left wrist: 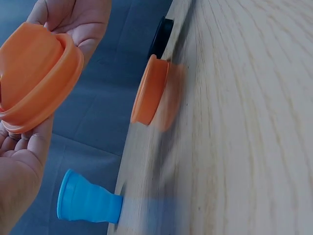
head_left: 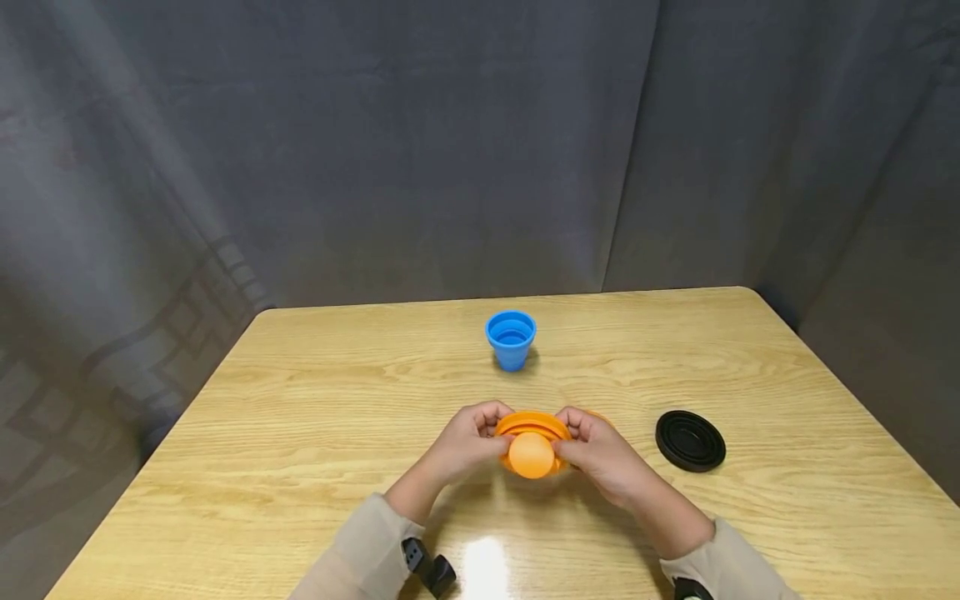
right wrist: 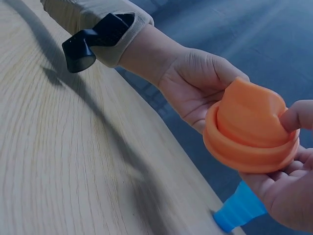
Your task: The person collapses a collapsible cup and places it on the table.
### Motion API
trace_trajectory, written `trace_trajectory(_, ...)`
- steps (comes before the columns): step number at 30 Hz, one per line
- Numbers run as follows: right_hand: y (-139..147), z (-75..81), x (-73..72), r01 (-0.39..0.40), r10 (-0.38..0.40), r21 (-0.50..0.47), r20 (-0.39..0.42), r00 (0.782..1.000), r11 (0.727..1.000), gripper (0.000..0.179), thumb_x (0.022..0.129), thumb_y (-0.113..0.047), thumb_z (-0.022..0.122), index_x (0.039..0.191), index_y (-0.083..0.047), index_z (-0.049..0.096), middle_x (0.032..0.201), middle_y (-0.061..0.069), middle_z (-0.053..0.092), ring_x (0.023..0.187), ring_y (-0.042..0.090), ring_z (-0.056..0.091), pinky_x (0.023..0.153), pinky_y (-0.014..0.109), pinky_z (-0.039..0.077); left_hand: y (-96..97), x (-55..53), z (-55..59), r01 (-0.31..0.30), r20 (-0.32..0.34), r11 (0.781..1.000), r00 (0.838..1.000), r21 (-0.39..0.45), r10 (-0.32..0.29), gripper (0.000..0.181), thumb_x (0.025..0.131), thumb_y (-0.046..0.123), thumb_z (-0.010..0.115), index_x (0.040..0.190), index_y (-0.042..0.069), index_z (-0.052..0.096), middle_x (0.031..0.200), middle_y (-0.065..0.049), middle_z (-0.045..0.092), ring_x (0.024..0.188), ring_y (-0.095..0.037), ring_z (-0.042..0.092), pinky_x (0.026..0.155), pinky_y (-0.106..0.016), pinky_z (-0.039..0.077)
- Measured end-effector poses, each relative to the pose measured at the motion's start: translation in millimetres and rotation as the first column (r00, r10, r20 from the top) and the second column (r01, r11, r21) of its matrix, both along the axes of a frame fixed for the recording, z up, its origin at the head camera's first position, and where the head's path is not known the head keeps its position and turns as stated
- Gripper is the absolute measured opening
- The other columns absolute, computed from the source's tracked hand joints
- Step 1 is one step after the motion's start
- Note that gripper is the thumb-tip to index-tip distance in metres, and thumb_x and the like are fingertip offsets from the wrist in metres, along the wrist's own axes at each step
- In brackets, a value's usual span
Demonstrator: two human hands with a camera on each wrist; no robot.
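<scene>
The left hand and right hand each have a grip on one side of an orange folding cup, pinching it above the tabletop. A blue folding cup stands behind; a black folded cup lies right.

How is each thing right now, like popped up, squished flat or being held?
Blue cup: popped up tall, standing upright on the table.
Orange cup: partly folded, held up off the table.
Other orange piece: flat, resting on the table.
Black disc: flat, lying on the table.
Left grip: holding the orange cup.
Right grip: holding the orange cup too.
</scene>
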State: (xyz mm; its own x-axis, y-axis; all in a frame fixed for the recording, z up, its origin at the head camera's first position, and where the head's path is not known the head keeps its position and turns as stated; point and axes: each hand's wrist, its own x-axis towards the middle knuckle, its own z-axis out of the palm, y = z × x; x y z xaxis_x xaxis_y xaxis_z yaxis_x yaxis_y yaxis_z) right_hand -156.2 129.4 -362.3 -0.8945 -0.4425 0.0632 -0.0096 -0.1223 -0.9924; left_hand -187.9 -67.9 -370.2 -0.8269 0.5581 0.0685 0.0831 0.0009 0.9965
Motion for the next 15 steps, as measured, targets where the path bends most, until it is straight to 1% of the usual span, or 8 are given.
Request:
trace_trajectory(3,3.2,-1.2,-0.3,-0.064,0.062,-0.045,-0.025,0.998,0.997,0.011,0.082,0.000,0.049,0.093,0.001,0.046,0.079,0.004,0.049,0.065,0.009,0.045,0.057,0.020,0.038,-1.5,-0.4,-0.1,-0.030,0.011,1.000,0.999,-0.010,0.030,0.021,0.078,-0.003,0.053,0.097,-0.012,0.051,0.081,-0.006,0.058,0.070,-0.010,0.055,0.061,-0.022,0.047)
trace_trajectory(6,6.0,-2.7,-0.5,-0.152,0.148,-0.125,-0.040,0.988,0.980,0.020,0.084,0.002,0.046,0.103,0.002,0.044,0.094,0.009,0.051,0.082,0.013,0.052,0.071,0.024,0.044,-2.4,-0.8,0.3,-0.046,0.018,0.999,0.999,-0.007,0.046,0.022,0.080,-0.002,0.052,0.098,-0.013,0.050,0.082,-0.006,0.057,0.071,-0.011,0.055,0.062,-0.023,0.048)
trace_trajectory(8,6.7,-3.4,-0.4,-0.181,0.179,-0.160,-0.031,0.983,0.970,0.025,0.083,0.003,0.046,0.108,0.002,0.041,0.100,0.011,0.050,0.089,0.016,0.052,0.078,0.026,0.044,-2.7,-1.1,0.0,-0.058,0.016,0.998,0.998,-0.006,0.058,0.022,0.080,-0.002,0.051,0.099,-0.012,0.050,0.083,-0.005,0.057,0.071,-0.011,0.055,0.062,-0.023,0.047)
trace_trajectory(10,6.4,-4.6,-0.3,-0.183,0.182,-0.170,-0.023,0.983,0.968,0.028,0.083,0.003,0.047,0.110,0.003,0.040,0.103,0.011,0.051,0.091,0.017,0.053,0.079,0.027,0.044,-2.5,-1.0,-0.2,-0.068,0.010,0.998,0.998,-0.006,0.068,0.023,0.081,-0.002,0.051,0.100,-0.013,0.051,0.082,-0.005,0.056,0.071,-0.010,0.055,0.061,-0.022,0.047)
trace_trajectory(12,5.7,-5.4,-0.1,-0.164,0.165,-0.166,-0.007,0.986,0.973,0.029,0.082,0.003,0.049,0.110,0.003,0.040,0.103,0.010,0.052,0.091,0.017,0.053,0.079,0.027,0.044,-1.7,-0.8,-0.7,-0.080,0.007,0.997,0.997,-0.009,0.080,0.022,0.081,-0.002,0.051,0.100,-0.012,0.051,0.082,-0.005,0.056,0.070,-0.010,0.055,0.060,-0.022,0.047)
trace_trajectory(15,4.6,-6.6,0.4,-0.130,0.130,-0.153,-0.014,0.991,0.980,0.028,0.081,0.004,0.051,0.107,0.002,0.042,0.100,0.009,0.053,0.087,0.014,0.055,0.075,0.026,0.045,0.0,-1.0,-1.4,-0.089,0.003,0.996,0.996,-0.015,0.089,0.022,0.081,-0.002,0.052,0.100,-0.012,0.052,0.081,-0.006,0.057,0.069,-0.010,0.056,0.061,-0.022,0.047)
